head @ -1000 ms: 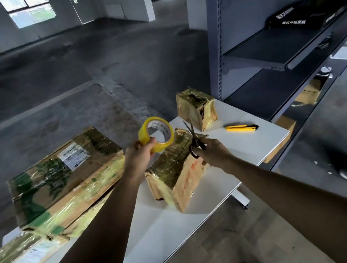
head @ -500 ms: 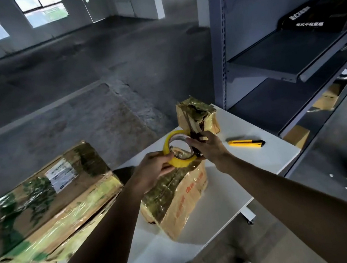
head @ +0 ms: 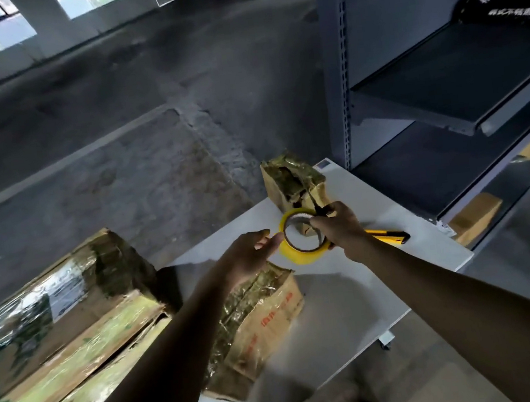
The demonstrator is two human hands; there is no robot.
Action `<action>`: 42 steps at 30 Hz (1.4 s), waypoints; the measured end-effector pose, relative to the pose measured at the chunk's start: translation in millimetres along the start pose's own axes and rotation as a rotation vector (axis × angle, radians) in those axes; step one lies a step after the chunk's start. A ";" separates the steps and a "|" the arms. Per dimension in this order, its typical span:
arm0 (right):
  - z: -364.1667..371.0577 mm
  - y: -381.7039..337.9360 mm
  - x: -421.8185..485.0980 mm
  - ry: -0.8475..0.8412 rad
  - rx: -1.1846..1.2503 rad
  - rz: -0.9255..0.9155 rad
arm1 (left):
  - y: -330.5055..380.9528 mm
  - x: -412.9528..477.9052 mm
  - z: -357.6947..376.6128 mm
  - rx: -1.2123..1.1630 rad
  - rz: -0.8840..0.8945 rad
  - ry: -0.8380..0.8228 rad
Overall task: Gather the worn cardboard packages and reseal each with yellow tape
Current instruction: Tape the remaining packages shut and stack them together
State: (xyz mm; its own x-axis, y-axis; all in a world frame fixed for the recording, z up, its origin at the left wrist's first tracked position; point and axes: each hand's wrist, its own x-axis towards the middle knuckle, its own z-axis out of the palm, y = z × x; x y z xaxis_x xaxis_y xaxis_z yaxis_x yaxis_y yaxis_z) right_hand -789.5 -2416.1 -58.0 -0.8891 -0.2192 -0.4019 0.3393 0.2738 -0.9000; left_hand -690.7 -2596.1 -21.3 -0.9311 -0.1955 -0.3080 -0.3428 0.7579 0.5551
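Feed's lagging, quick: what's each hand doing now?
Left hand: fingertips at the tape roll; grip cannot be told.
Right hand: grips scissors, touching the roll.
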 end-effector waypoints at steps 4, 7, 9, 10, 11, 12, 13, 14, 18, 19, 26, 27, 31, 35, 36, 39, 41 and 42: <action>-15.7 34.0 13.0 0.021 -0.109 0.036 | 2.7 16.1 15.4 0.084 0.028 0.045; -21.8 64.1 20.0 0.043 -0.216 0.057 | -3.0 21.8 29.2 0.221 0.009 0.046; -24.4 80.9 25.1 0.039 -0.286 0.073 | -6.2 20.1 34.1 0.297 0.003 0.052; -25.3 87.7 28.0 0.028 -0.318 0.075 | -8.5 18.4 35.6 0.322 0.004 0.051; -25.8 93.4 30.8 0.021 -0.349 0.074 | -10.6 16.4 36.3 0.350 0.008 0.049; -26.3 98.2 33.0 0.017 -0.378 0.074 | -13.8 14.8 36.5 0.379 0.006 0.045; -25.6 102.2 35.4 0.016 -0.409 0.070 | -17.4 13.3 36.3 0.398 0.000 0.040; -24.4 104.8 36.6 0.017 -0.446 0.063 | -20.3 12.0 36.2 0.395 -0.014 0.034; -16.7 108.9 36.9 0.005 -0.666 -0.035 | -21.2 7.3 36.4 0.346 -0.062 0.017; -15.8 108.2 36.4 -0.003 -0.747 -0.080 | -20.5 6.9 36.5 0.343 -0.069 0.021; -17.5 93.1 33.3 -0.129 -1.161 -0.313 | -19.3 -2.3 35.1 0.261 -0.113 0.055; -16.9 93.9 32.8 -0.159 -1.209 -0.320 | -19.7 -4.3 34.9 0.248 -0.123 0.064; -16.0 95.6 31.8 -0.230 -1.311 -0.307 | -22.6 -13.3 31.8 0.189 -0.200 0.059; -8.9 89.0 31.1 -0.153 -1.334 -0.421 | -37.1 -25.2 29.7 0.155 -0.245 0.027; -3.7 86.3 31.3 -0.140 -1.308 -0.464 | -42.5 -29.7 29.4 0.163 -0.262 0.018; 20.5 71.8 29.7 -0.186 -1.019 -0.583 | -57.7 -42.7 27.3 0.153 -0.310 0.036; 40.5 55.9 23.4 -0.294 -0.767 -0.566 | -61.6 -50.5 23.9 0.199 -0.370 0.056; 51.1 48.2 19.5 -0.364 -0.677 -0.508 | -66.0 -53.6 23.1 0.215 -0.425 0.073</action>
State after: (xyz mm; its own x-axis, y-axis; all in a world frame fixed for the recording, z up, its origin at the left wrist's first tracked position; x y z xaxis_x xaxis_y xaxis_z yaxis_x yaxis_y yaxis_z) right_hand -774.8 -2455.0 -117.8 -0.6917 -0.7127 -0.1169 -0.4195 0.5282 -0.7383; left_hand -615.3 -2621.3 -59.3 -0.7233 -0.5527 -0.4140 -0.6681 0.7116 0.2174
